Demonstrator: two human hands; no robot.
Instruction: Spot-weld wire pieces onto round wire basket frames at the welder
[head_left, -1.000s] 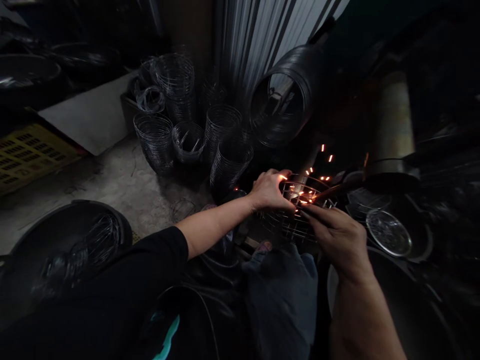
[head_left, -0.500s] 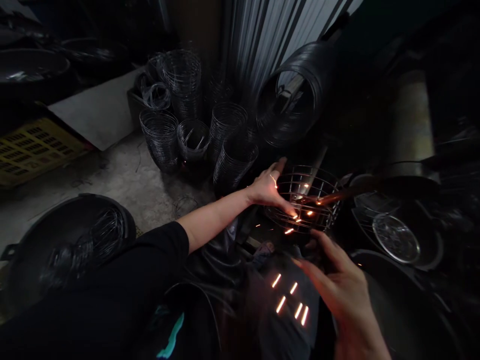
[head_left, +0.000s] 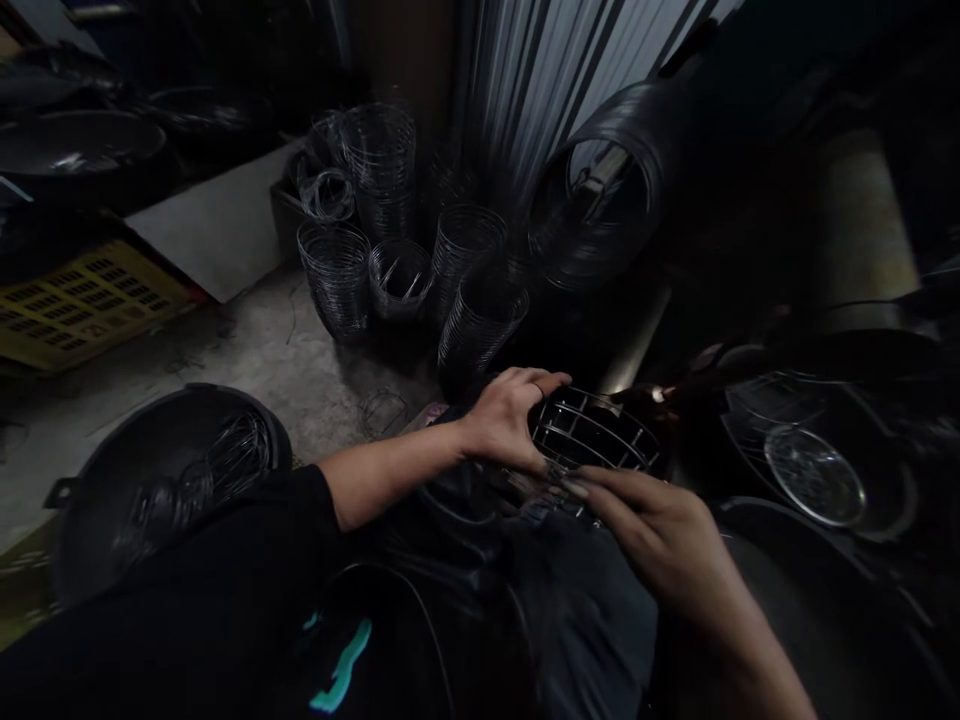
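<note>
- we've got a yellow slotted crate (head_left: 75, 308) over on the left
- pale flat panel (head_left: 214, 235) right beside it
- big dark round pan (head_left: 142, 140), upper left
- we see ribbed sheeting (head_left: 525, 80) up top
- scuffed grey floor (head_left: 315, 385)

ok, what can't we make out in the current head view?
All in the head view:
- Left side of the wire basket: behind the left hand.
- What the right hand pinches, if anything: too small and dark.
- Left end of the yellow crate: cut off by the left edge.
- Wire count in the black pan: dark, blurred.
</note>
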